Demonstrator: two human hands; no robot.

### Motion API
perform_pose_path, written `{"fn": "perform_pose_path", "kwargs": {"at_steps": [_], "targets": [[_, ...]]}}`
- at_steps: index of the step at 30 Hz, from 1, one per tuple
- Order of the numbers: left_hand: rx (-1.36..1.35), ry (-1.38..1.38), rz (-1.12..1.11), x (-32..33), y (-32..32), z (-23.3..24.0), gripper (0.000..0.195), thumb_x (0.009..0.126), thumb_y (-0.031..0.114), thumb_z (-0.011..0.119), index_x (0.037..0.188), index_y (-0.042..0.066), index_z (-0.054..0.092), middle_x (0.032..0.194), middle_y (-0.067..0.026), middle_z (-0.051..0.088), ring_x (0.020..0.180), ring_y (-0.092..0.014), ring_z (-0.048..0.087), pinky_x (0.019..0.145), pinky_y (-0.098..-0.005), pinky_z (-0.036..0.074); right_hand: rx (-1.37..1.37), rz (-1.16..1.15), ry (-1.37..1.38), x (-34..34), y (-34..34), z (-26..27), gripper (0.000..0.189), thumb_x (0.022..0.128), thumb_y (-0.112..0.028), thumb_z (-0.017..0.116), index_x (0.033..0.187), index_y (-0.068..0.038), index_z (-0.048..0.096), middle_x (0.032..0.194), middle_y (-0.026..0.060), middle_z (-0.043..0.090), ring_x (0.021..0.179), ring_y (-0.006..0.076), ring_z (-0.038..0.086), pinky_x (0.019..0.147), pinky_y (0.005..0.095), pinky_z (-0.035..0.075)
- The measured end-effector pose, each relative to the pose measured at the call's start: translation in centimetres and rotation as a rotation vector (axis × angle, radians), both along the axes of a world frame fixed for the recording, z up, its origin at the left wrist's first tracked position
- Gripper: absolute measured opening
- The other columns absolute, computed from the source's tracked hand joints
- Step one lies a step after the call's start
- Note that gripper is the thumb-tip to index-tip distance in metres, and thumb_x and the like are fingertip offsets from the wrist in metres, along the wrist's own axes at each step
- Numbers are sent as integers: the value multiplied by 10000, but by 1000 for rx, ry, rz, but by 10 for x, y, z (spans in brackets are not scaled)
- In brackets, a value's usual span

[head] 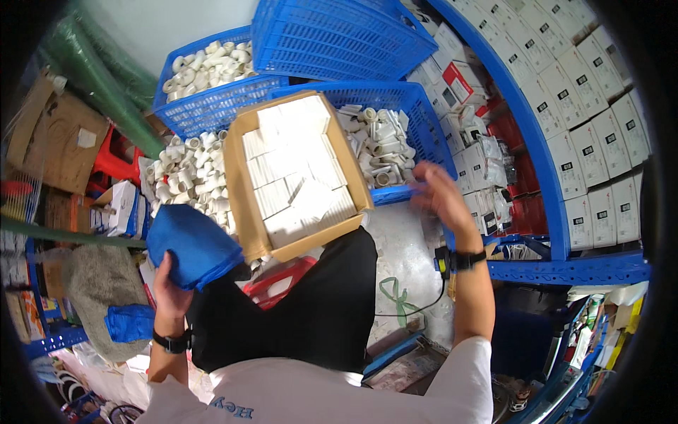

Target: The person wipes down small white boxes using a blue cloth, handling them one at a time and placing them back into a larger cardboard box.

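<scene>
My left hand holds a folded blue cloth, thumb on top, beside the left edge of an open cardboard box. The box stands before my knees and holds rows of thin white pieces, with a few lying loose on top. My right hand, slightly blurred, is raised with its fingers apart near the front right corner of a blue plastic crate. That crate holds white plastic fittings. No object shows in my right hand.
Another blue crate of white pipe fittings stands behind at the left, near a heap of fittings. A tilted blue crate is at the back. Blue shelving with white boxes stands right; a red stool is left.
</scene>
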State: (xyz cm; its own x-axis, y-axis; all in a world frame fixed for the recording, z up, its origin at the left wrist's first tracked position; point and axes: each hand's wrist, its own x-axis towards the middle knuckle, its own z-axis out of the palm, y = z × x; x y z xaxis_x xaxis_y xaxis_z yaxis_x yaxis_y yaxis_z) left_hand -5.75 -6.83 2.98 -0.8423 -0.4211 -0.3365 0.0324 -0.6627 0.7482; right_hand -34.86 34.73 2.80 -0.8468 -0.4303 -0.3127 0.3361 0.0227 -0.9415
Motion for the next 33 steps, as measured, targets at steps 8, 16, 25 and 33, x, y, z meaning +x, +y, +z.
{"fn": "perform_pose_path", "kwargs": {"at_steps": [8, 16, 25, 33], "targets": [[-7, -197, 123, -23, 7, -5, 495, 890, 320, 475, 1278, 23, 394, 1264, -122, 471, 1165, -287, 448, 1004, -441, 320, 852, -76, 538, -187, -39, -177, 918, 587, -435, 782, 1289, -38, 343, 1343, 269, 257, 1183, 390, 376, 919, 449, 392], [-140, -319, 247, -40, 7, 1, 501, 870, 342, 498, 1253, 29, 421, 1222, -119, 507, 1125, -283, 480, 980, -438, 340, 1235, 491, 337, -222, -126, -251, 1133, 526, -599, 737, 1408, -161, 176, 1447, 229, 5, 1297, 454, 157, 1009, 509, 297], [-143, -404, 283, -61, 6, -15, 492, 871, 311, 508, 1256, 19, 414, 1226, -138, 503, 1122, -299, 484, 974, -451, 351, 1094, 384, 393, -226, -141, -328, 882, 567, -280, 812, 1261, -103, 297, 1214, 221, 356, 1090, 429, 446, 893, 457, 431], [-118, -410, 244, -76, 9, -19, 508, 878, 315, 495, 1272, 11, 392, 1236, -142, 494, 1137, -300, 474, 987, -454, 339, 965, 138, 470, -219, -152, -356, 843, 584, -169, 785, 1245, -41, 278, 1192, 249, 386, 1067, 435, 433, 882, 469, 417]]}}
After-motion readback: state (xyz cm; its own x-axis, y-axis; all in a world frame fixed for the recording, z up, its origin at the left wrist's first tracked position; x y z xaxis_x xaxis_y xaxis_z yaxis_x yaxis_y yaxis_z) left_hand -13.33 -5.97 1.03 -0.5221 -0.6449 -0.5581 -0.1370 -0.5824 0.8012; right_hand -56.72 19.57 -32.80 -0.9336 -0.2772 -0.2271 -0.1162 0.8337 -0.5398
